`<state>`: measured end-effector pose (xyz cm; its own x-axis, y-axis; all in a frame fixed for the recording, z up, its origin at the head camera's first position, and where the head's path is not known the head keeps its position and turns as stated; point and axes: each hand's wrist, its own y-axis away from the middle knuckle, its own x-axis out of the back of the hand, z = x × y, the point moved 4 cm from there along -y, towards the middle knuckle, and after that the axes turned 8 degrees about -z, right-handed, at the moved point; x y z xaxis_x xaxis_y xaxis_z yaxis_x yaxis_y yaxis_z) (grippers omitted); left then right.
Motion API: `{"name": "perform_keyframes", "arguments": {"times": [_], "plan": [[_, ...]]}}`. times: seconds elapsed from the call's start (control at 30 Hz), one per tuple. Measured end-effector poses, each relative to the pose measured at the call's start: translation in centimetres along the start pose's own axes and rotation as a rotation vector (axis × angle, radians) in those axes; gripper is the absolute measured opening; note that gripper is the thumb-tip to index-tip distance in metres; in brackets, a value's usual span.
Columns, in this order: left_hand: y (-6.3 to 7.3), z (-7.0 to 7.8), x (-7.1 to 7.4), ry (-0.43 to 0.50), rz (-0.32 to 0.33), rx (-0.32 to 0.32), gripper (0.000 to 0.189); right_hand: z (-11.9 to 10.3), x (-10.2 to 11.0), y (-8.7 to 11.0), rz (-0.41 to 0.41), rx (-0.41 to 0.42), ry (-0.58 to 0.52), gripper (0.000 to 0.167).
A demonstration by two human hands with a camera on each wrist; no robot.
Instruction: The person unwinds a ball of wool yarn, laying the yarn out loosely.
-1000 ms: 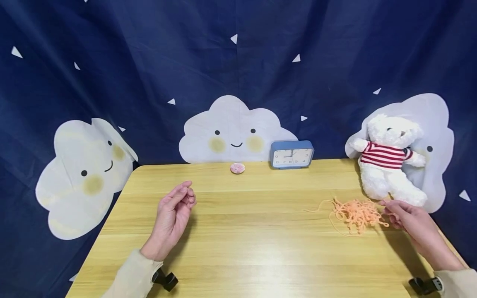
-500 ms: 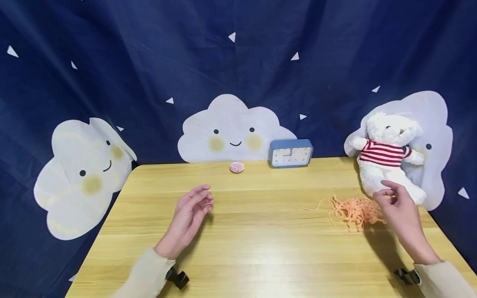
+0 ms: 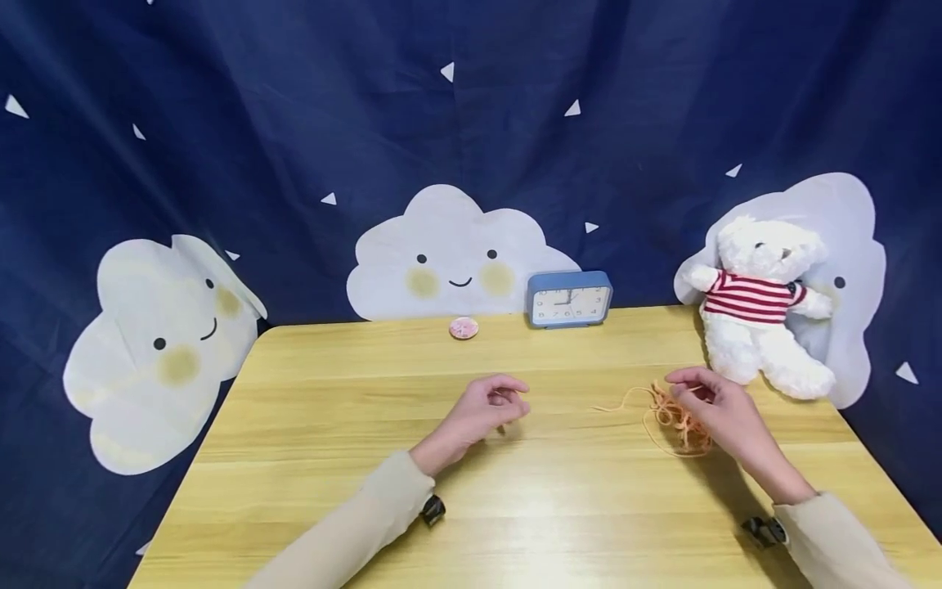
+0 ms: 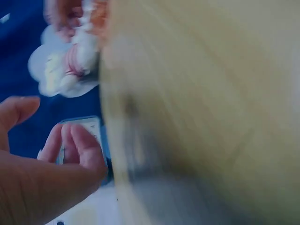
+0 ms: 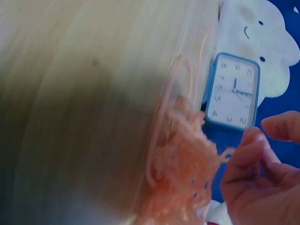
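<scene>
A loose tangle of orange yarn (image 3: pixel 673 413) lies on the right half of the table, one strand trailing left. My right hand (image 3: pixel 724 413) is over the tangle and hides part of it. In the right wrist view, a small gap shows between thumb and fingers of the right hand (image 5: pixel 262 173), with no yarn pinched; the yarn (image 5: pixel 183 164) is beside them. My left hand (image 3: pixel 482 413) hovers near the middle of the table, fingers loosely bent. Nothing lies between the thumb and fingers of the left hand (image 4: pixel 61 164) in the left wrist view.
A white teddy bear (image 3: pixel 754 311) in a striped shirt sits at the back right corner. The blue clock (image 3: pixel 569 300) and a small round pink object (image 3: pixel 464 328) are at the back edge of the wooden table (image 3: pixel 331 409). Behind hangs a dark blue curtain (image 3: pixel 294 98).
My left hand has moved right, toward the table's middle. The right hand has come left from the tangle's right side to over it. The yarn stays in place.
</scene>
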<state>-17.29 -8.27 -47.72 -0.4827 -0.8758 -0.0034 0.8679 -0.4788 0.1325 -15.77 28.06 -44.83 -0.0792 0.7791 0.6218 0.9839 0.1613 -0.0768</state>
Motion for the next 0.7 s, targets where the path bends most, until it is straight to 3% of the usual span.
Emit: {"name": "perform_keyframes", "arguments": {"times": [0.13, 0.3, 0.53, 0.7], "plan": [[-2.4, -0.7, -1.9, -0.140, -0.060, -0.016, 0.040, -0.7, -0.8, -0.2, -0.026, -0.022, -0.004, 0.020], [-4.6, -0.9, -4.3, -0.291, -0.075, -0.042, 0.040, -1.1, -0.9, -0.3, -0.020, -0.040, 0.018, 0.020], [-6.4, -0.5, -6.7, -0.511, -0.005, -0.071, 0.038, -0.6, -0.5, -0.1, 0.004, -0.069, 0.056, 0.020], [-7.2, -0.4, -7.7, -0.652, 0.061, -0.034, 0.028, -0.1, -0.6, 0.2, -0.009, -0.083, 0.052, 0.020]]}}
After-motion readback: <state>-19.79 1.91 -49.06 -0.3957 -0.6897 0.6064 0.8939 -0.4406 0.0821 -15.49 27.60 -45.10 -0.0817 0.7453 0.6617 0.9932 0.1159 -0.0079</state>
